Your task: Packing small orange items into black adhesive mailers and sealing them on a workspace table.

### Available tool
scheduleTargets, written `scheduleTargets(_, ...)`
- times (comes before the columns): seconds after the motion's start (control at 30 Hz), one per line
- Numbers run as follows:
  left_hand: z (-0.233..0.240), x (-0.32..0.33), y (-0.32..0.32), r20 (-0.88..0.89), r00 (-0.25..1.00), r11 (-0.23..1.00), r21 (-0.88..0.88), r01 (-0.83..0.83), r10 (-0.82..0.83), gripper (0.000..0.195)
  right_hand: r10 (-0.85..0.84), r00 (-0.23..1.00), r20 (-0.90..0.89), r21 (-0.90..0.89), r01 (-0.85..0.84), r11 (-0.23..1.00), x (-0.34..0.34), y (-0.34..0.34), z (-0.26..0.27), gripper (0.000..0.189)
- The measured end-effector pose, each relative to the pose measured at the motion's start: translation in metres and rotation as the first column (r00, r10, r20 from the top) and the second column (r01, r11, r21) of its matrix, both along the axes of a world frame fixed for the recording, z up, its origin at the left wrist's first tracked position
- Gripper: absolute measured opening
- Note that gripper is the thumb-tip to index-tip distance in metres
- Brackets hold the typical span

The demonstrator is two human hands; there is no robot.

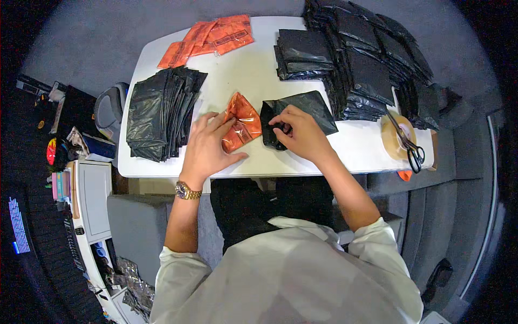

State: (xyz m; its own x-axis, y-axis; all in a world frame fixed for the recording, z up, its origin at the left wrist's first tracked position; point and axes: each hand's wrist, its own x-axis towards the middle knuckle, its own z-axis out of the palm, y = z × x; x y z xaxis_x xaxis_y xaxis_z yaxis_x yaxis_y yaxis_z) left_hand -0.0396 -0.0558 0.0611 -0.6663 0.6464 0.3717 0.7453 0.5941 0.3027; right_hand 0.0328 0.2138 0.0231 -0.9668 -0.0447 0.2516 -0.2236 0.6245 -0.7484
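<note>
My left hand [207, 143], with a gold-coloured watch at its wrist, rests its fingers on a creased orange plastic packet [243, 128] that lies on the white table [238, 73]. My right hand [297, 131] is curled over a black plastic bag [313, 107] just right of the packet, its fingertips pinching the dark plastic near the left end. To the left stands a stack of folded black plastic bags [158, 117]. Behind it, flat orange plastic packets [218, 35] bearing printed writing overlap at the back left corner.
Large piles of folded black bags [356, 52] cover the back right of the table. At the right edge lie a roll of clear tape [388, 137] and black-handled scissors [412, 152]. A grey chair [137, 227] and a white cabinet [94, 198] stand at the lower left.
</note>
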Motion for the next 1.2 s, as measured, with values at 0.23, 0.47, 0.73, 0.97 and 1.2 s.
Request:
scheduleTargets(0.23, -0.043, -0.016, -0.015, -0.003, 0.999, 0.984, 0.173, -0.035, 0.037, 0.035, -0.027, 1.000, 0.014, -0.005, 0.027, 1.000, 0.002, -0.001, 0.001, 0.020)
scheduleTargets(0.47, -0.007, -0.015, 0.003, 0.594, 0.691, 0.871, 0.479, 0.107, -0.411, 0.043, -0.175, 0.977, 0.120, -0.171, 0.194, 0.966, 0.004, -0.005, 0.013, 0.035)
scheduleTargets(0.73, -0.013, -0.036, 0.017, 0.735, 0.607, 0.948, 0.300, 0.110, -0.303, 0.039, -0.208, 0.976, 0.066, -0.159, 0.216, 0.963, 0.012, -0.015, 0.018, 0.036)
scheduleTargets(0.97, -0.017, -0.021, 0.040, 0.645, 0.764, 0.969, 0.171, -0.177, 0.026, 0.030, -0.203, 0.975, 0.087, -0.216, 0.217, 0.952, 0.013, -0.019, 0.025, 0.034)
scheduleTargets(1.2, -0.016, 0.015, 0.052, 0.338, 0.937, 0.977, 0.157, -0.147, 0.087, 0.026, -0.246, 0.954, 0.171, -0.284, 0.287, 0.915, 0.010, -0.018, 0.019, 0.033)
